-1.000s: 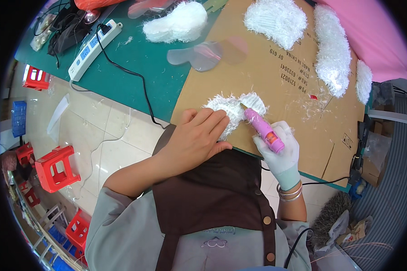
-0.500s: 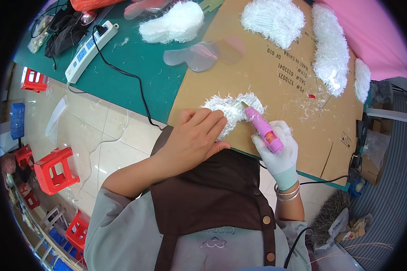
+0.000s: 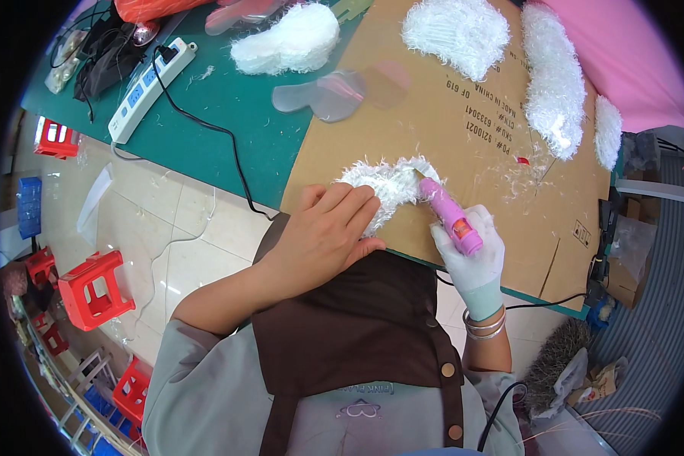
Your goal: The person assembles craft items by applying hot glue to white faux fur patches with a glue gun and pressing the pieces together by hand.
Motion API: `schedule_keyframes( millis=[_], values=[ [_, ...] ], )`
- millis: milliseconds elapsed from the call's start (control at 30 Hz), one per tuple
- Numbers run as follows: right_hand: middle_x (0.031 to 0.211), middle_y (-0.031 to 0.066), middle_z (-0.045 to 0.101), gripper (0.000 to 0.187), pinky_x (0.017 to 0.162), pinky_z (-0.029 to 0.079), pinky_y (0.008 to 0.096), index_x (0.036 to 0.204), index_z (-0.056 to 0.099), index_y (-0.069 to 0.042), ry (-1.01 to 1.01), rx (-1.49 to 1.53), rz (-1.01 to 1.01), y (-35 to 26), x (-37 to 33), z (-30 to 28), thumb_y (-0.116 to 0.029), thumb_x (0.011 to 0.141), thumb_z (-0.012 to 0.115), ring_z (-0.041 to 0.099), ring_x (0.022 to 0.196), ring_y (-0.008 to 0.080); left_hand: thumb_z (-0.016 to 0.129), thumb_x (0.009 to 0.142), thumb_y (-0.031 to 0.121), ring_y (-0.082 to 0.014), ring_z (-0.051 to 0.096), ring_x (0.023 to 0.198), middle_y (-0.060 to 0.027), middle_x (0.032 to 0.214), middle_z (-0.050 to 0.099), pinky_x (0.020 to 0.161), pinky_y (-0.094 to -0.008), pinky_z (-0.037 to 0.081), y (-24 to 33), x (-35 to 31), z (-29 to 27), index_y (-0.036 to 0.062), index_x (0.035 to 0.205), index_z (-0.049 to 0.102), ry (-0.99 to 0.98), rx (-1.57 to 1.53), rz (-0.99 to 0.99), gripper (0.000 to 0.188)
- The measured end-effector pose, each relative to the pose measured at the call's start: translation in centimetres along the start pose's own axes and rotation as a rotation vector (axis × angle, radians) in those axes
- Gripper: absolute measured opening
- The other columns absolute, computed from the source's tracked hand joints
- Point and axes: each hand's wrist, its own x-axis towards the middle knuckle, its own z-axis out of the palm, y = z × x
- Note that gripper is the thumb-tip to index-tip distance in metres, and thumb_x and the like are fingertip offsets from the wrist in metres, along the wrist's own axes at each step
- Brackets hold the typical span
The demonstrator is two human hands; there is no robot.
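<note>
A small piece of white shaggy material (image 3: 387, 186) lies at the near edge of a flattened cardboard sheet (image 3: 418, 114). Over its left part, my bare left hand (image 3: 328, 226) is closed, fingers together, pinning it down; the fingertips hide some of it. In my right hand (image 3: 475, 254), which wears a white glove, is a pink hot glue gun (image 3: 450, 215). The gun's nozzle meets the upper right end of the shaggy piece, among the fibres. My right fingers wrap the gun's grip, which is largely hidden.
Larger white shaggy pieces (image 3: 457, 38) lie farther back on the cardboard, and one (image 3: 287, 39) on the green table (image 3: 228, 99). Clear plastic shapes (image 3: 330, 95) overlap the cardboard's left edge. A white power strip (image 3: 150, 93) with a black cord stands far left. Pink fabric (image 3: 623, 61) covers the back right.
My right hand has moved slightly right and down with the glue gun, its nozzle shifting along the end of the shaggy piece. My left hand stays nearly still.
</note>
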Motion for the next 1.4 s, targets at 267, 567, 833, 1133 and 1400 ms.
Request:
schedule_keyframes(
  millis=[267, 567, 833, 1133, 1400],
  values=[
    [0.088, 0.0109, 0.063, 0.017, 0.074, 0.051, 0.0373, 0.087, 0.066, -0.003, 0.018, 0.072, 0.103, 0.2, -1.1, -0.6, -0.007, 0.076, 0.079, 0.062, 0.08, 0.0295, 0.07, 0.09, 0.04, -0.0212, 0.054, 0.11, -0.0049, 0.122, 0.058, 0.094, -0.0372, 0.037, -0.1, -0.1, 0.2, 0.0047, 0.121, 0.06, 0.011, 0.008, -0.001, 0.048],
    [0.092, 0.0108, 0.063, 0.02, 0.075, 0.052, 0.0371, 0.089, 0.067, -0.004, 0.01, 0.091, 0.075, 0.3, -0.9, -0.3, -0.009, 0.076, 0.08, 0.063, 0.081, 0.0294, 0.07, 0.091, 0.04, -0.0199, 0.054, 0.108, -0.004, 0.119, 0.058, 0.093, -0.0366, 0.037, 0.1, 0.2, 0.1, 0.0067, 0.123, 0.059, 0.0, 0.003, -0.015, 0.048],
    [0.085, 0.0094, 0.06, 0.027, 0.068, 0.054, 0.0387, 0.084, 0.06, -0.008, -0.002, -0.049, 0.008, 0.6, -0.9, -0.4, -0.022, 0.079, 0.082, 0.064, 0.074, 0.0315, 0.07, 0.09, 0.039, -0.0201, 0.054, 0.107, -0.0041, 0.117, 0.057, 0.092, -0.0367, 0.037, 0.1, 0.3, 0.2, 0.0065, 0.123, 0.059, -0.002, 0.007, -0.023, 0.048],
    [0.083, 0.0098, 0.058, 0.028, 0.065, 0.053, 0.039, 0.083, 0.058, -0.008, -0.018, -0.101, 0.035, 0.8, -2.1, -0.9, -0.022, 0.078, 0.082, 0.063, 0.073, 0.0316, 0.071, 0.089, 0.038, -0.0208, 0.054, 0.106, -0.0051, 0.117, 0.057, 0.092, -0.0369, 0.037, -0.1, 0.2, 0.1, 0.0056, 0.121, 0.06, 0.002, 0.002, -0.021, 0.047],
    [0.085, 0.0083, 0.06, 0.019, 0.074, 0.049, 0.0349, 0.09, 0.067, -0.003, 0.05, 0.154, 0.186, 0.6, -3.2, -1.7, -0.004, 0.076, 0.079, 0.059, 0.076, 0.0249, 0.071, 0.089, 0.038, -0.0214, 0.055, 0.107, -0.006, 0.117, 0.058, 0.092, -0.0374, 0.037, 0.2, 0.4, 0.2, 0.0054, 0.121, 0.061, 0.006, 0.007, -0.014, 0.046]
  ],
)
